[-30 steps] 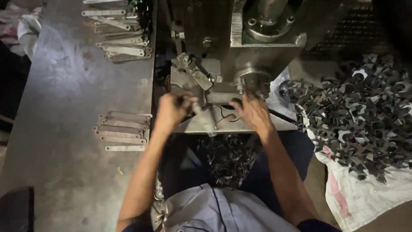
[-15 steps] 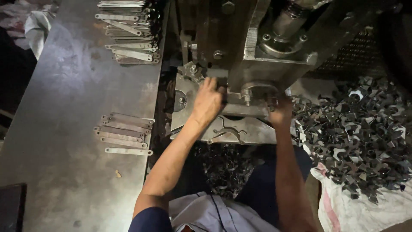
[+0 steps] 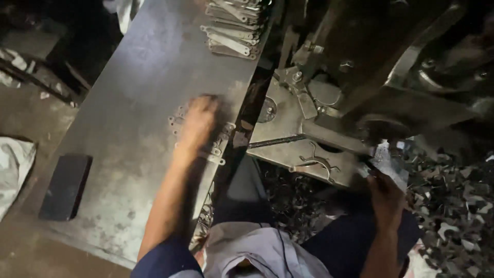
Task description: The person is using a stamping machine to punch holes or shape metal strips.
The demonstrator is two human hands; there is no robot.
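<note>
My left hand (image 3: 198, 121) lies on a small stack of flat metal spanner blanks (image 3: 218, 149) near the right edge of the grey steel table (image 3: 134, 92). The hand is blurred, so its grip is unclear. My right hand (image 3: 386, 198) is low at the right. Its fingers are closed on the bottom end of a shiny flat metal piece (image 3: 389, 162), just in front of the press machine (image 3: 370, 67). The press base plate (image 3: 288, 146) sits between my two hands, with a curved cut-out shape (image 3: 316, 163) on it.
More spanner blanks (image 3: 234, 25) are stacked at the table's far edge. A black rectangular block (image 3: 64, 185) lies at the near left corner. A heap of metal offcuts (image 3: 455, 206) fills the right side, and more scrap (image 3: 290, 198) lies under the press. A white cloth (image 3: 13, 170) sits on the floor at left.
My left hand has left the press and swung left onto the blanks on the table. My right hand has dropped back from the die. The view has tilted left.
</note>
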